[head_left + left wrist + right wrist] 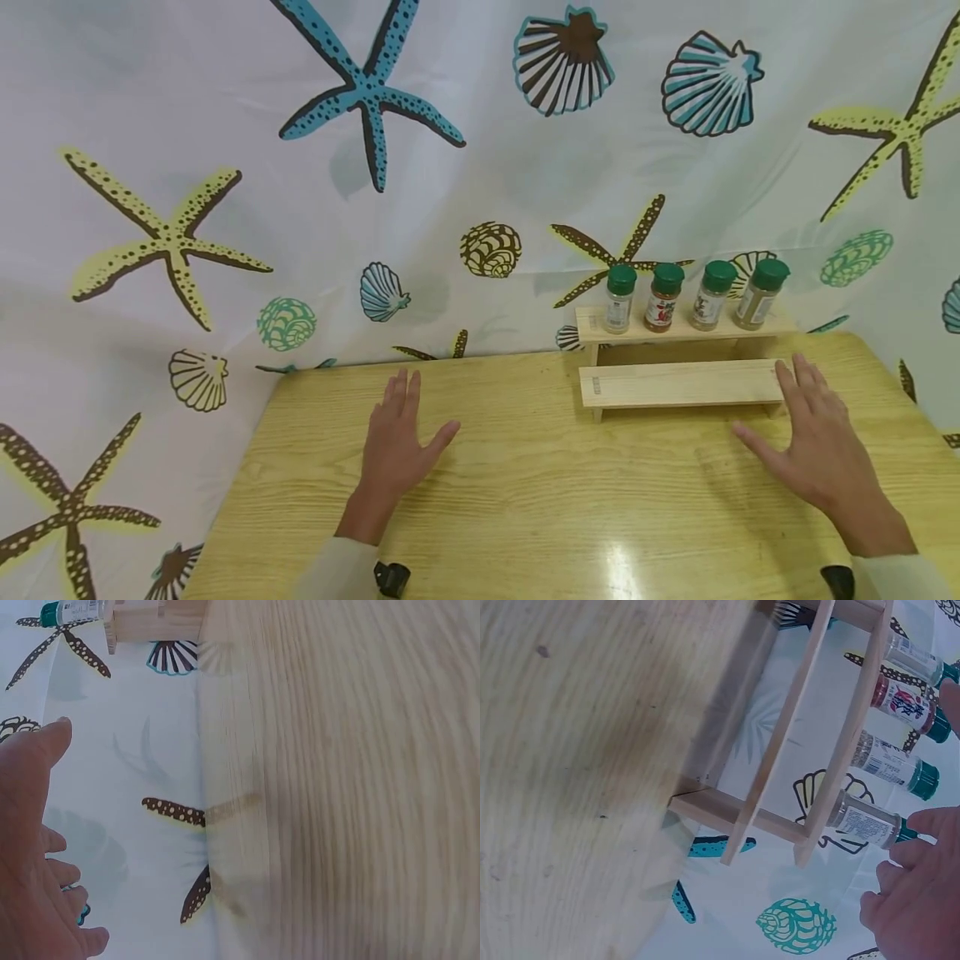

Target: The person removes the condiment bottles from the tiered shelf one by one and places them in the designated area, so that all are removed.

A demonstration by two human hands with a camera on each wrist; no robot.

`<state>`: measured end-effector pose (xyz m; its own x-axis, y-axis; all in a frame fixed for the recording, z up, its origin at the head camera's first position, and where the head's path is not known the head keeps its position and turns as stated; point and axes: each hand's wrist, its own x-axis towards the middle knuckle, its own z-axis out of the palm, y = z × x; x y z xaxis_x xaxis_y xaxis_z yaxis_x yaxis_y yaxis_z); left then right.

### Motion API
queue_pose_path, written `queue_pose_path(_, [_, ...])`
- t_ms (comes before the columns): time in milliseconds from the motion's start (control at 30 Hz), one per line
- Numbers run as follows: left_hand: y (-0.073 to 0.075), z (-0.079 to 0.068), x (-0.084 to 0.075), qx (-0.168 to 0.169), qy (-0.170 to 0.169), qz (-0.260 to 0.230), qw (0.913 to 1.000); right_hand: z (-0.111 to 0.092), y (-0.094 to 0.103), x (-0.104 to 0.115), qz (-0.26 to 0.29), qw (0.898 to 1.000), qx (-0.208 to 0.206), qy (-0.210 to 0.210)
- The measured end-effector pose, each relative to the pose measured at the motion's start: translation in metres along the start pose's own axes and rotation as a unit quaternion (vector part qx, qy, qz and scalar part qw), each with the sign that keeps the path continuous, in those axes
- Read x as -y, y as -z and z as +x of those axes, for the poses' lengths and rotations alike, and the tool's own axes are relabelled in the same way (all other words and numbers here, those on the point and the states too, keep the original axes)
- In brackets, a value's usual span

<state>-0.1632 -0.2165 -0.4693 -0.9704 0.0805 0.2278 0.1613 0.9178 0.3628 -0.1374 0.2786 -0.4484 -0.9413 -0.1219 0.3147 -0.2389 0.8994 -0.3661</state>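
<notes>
My left hand (397,446) hovers over the left part of the table with fingers straight and thumb spread, holding nothing. Over the table's right side, my right hand (821,442) is likewise spread and holds nothing; its fingertips overlap the right end of a two-tier wooden rack (682,385) in the head view. On the rack's upper tier stand several spice jars with green caps: a clear one (618,300), one with red contents (663,297), a pale one (712,295) and a greyish-brown one (761,294). The right wrist view also shows the rack (780,742) and its jars.
The light wooden table (525,483) meets a white cloth (450,167) printed with starfish and shells behind it and at its sides. The rack stands at the table's back right, near the cloth. A dark band piece (392,579) sits at the left wrist.
</notes>
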Motion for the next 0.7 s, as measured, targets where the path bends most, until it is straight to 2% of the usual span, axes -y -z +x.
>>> queue_pose_path(267, [-0.015,0.016,-0.021,0.048,0.015,-0.1,0.9938,0.013,0.009,0.003,0.041,0.998,0.018,-0.04])
queue_pose_path(433, [-0.028,0.025,-0.04,0.081,0.015,-0.151,0.9852,0.022,0.012,-0.003,0.089,0.994,0.0,-0.061])
queue_pose_path(600, [-0.038,0.031,-0.062,0.095,0.018,-0.177,0.9794,0.026,0.011,-0.008,0.114,0.989,-0.02,-0.088])
queue_pose_path(700, [-0.042,0.036,-0.074,0.101,0.016,-0.182,0.9779,0.03,0.011,-0.009,0.111,0.988,-0.03,-0.104])
